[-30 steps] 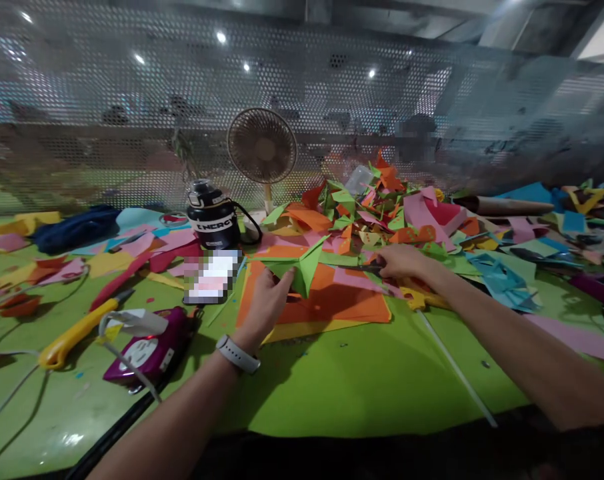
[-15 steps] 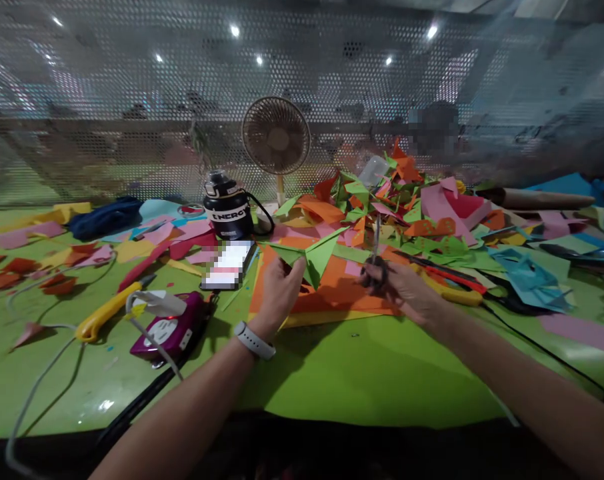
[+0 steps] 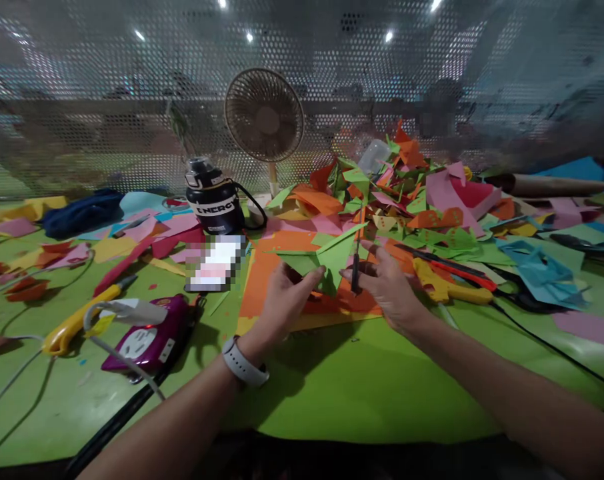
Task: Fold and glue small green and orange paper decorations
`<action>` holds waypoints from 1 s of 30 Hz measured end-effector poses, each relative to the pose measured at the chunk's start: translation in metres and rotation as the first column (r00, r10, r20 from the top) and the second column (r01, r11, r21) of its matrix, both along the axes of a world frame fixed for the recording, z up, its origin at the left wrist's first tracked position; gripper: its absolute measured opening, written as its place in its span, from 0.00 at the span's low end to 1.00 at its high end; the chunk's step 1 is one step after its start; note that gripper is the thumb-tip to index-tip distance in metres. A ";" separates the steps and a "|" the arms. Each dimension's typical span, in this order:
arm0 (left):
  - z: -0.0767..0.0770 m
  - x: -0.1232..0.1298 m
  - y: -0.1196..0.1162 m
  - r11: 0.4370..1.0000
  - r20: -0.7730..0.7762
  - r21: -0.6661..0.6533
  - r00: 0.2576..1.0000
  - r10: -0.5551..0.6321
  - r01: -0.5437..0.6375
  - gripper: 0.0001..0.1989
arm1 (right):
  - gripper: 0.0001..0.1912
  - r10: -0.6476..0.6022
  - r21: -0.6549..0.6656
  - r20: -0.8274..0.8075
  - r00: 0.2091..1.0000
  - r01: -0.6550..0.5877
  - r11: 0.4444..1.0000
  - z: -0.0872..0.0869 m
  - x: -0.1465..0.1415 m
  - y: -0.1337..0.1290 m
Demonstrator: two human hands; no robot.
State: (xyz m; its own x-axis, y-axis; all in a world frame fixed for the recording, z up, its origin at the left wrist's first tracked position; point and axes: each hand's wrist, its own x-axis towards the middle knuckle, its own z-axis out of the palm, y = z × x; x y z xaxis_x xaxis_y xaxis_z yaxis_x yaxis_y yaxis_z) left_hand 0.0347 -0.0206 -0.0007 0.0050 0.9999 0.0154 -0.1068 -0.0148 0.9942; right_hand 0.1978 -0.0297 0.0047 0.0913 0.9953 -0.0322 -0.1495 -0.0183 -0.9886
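Note:
My left hand point(image 3: 296, 297), with a pale watch on its wrist, pinches a folded green paper piece point(image 3: 335, 267) between thumb and fingers. Pointed flaps of the paper stick out to both sides. In my right hand point(image 3: 386, 283) is a pair of dark-handled scissors point(image 3: 356, 267), blades pointing up and away from me. The scissors stand right beside the green paper's right edge; whether they touch it I cannot tell. Beneath both hands lies a flat orange sheet point(image 3: 259, 287) with a yellow edge showing under it.
A purple power strip point(image 3: 169, 333), a yellow-handled tool point(image 3: 82, 320), a phone point(image 3: 215, 263) and a black bottle point(image 3: 215, 203) sit to the left. Behind stands a fan point(image 3: 266, 117). Paper scraps point(image 3: 372, 180) pile at the back. At right lies a yellow glue gun point(image 3: 449, 287) with a cord.
My right hand has brought the scissors left, close up to the green paper. The left hand still holds the paper. The camera view has shifted slightly.

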 end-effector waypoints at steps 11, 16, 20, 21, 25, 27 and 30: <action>-0.004 -0.004 0.003 0.964 0.203 -0.191 0.969 -0.144 0.183 0.10 | 0.25 0.092 0.010 0.046 0.995 -0.092 0.996 -0.003 0.005 0.003; 0.001 -0.007 0.008 0.957 0.243 -0.290 0.965 0.096 -0.022 0.12 | 0.25 0.129 -0.012 0.104 0.986 -0.129 0.992 0.002 0.007 -0.002; 0.005 -0.012 0.016 0.953 0.342 -0.293 0.921 0.184 -0.082 0.09 | 0.22 0.219 -0.011 0.206 0.954 -0.221 0.975 0.010 0.011 -0.010; 0.006 -0.013 0.018 0.954 0.352 -0.286 0.916 0.194 -0.092 0.08 | 0.21 0.282 -0.021 0.237 0.930 -0.286 0.958 0.012 0.011 -0.013; 0.011 -0.016 0.023 0.932 0.368 -0.324 0.886 0.280 -0.160 0.06 | 0.20 0.505 -0.172 0.305 0.808 -0.475 0.863 0.015 0.008 -0.022; 0.014 -0.016 0.024 0.927 0.377 -0.338 0.879 0.293 -0.165 0.06 | 0.19 0.553 -0.221 0.294 0.780 -0.507 0.833 0.013 0.006 -0.024; 0.015 -0.016 0.023 0.934 0.382 -0.332 0.887 0.260 -0.131 0.06 | 0.18 0.591 -0.250 0.274 0.759 -0.537 0.806 0.010 0.004 -0.025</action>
State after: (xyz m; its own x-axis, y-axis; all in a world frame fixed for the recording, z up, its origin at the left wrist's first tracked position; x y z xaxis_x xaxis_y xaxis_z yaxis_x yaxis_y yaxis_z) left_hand 0.0185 0.0023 0.0140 -0.1338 0.9392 -0.3163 -0.5336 0.2007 0.8216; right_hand 0.2015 -0.0550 0.0143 -0.4532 0.8545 -0.2539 0.2608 -0.1452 -0.9544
